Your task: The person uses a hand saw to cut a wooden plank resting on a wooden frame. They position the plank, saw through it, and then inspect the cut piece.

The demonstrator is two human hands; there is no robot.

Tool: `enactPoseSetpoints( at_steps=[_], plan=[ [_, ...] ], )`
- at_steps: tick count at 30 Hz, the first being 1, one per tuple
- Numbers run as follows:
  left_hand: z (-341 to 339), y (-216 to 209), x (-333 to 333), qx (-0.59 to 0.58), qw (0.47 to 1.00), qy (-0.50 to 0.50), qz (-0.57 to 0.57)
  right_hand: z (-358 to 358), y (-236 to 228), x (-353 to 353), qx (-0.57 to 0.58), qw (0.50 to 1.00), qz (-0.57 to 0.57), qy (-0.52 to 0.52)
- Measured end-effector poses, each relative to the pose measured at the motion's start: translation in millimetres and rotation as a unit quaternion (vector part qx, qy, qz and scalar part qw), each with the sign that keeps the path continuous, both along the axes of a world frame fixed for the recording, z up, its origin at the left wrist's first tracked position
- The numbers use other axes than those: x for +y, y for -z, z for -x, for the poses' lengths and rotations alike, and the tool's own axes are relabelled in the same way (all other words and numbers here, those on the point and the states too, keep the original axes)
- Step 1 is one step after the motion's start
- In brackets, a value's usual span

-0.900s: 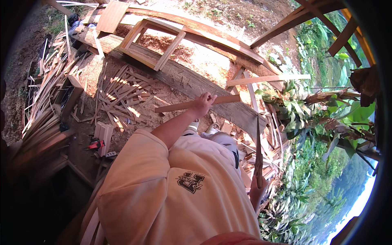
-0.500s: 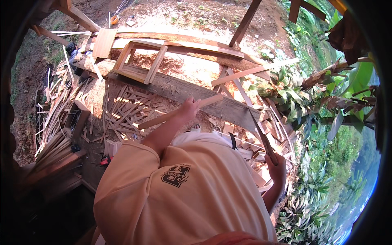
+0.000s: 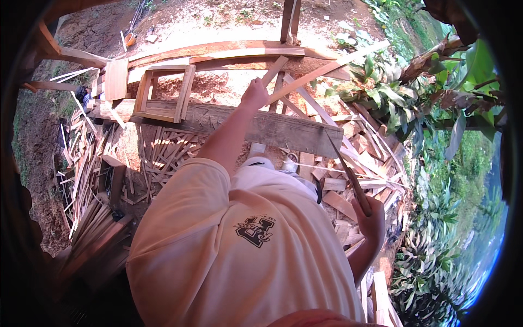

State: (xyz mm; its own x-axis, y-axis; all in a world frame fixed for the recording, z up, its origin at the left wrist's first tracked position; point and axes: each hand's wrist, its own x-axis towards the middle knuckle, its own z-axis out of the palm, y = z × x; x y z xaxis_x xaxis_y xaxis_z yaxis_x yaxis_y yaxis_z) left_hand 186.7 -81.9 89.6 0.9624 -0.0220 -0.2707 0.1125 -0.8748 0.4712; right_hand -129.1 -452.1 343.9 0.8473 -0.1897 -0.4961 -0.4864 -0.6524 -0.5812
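My left hand [image 3: 254,96] reaches out over the bench plank, its fingers closed round a wooden strip [image 3: 275,70]. The strip's far end points up and to the right, close to a long pale board [image 3: 332,66] lying aslant. Low on the right, my right hand [image 3: 371,220] grips a long, narrow, dark-bladed tool [image 3: 351,177], seen nearly edge-on, so I cannot tell whether it is a saw or a machete. Its tip points away, near the right end of the thick plank [image 3: 289,131]. A rectangular wooden frame [image 3: 182,94] rests on that plank's left part.
A flat board [image 3: 116,79] leans at the far left. Long beams [image 3: 218,50] run behind the plank. Piles of thin offcuts [image 3: 90,158] cover the ground at left, and more scraps [image 3: 340,204] lie at right. A wooden post [image 3: 290,22] stands beyond; leafy plants [image 3: 436,229] edge the right.
My left hand has moved farther away with the wooden strip, which has swung to point up and right. My right hand still holds the bladed tool. The whole view has shifted slightly.
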Motion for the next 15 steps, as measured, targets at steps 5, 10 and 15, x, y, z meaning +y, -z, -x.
enactPoseSetpoints(
  at_steps=[5, 10, 15],
  plan=[
    [-44.7, 27.8, 43.8, 0.068, 0.997, 0.035, -0.003, -0.4, -1.8, 19.8, -0.015, 0.999, -0.031, 0.041],
    [-39.9, 34.2, 52.6, 0.132, 0.988, 0.082, -0.018, -2.1, -3.5, 41.4, 0.008, 0.997, -0.01, 0.082],
    [-20.4, 71.3, 71.7, 0.171, 0.964, 0.12, 0.164, -12.7, -17.9, 63.3, 0.011, 0.994, -0.014, 0.106]
  ],
)
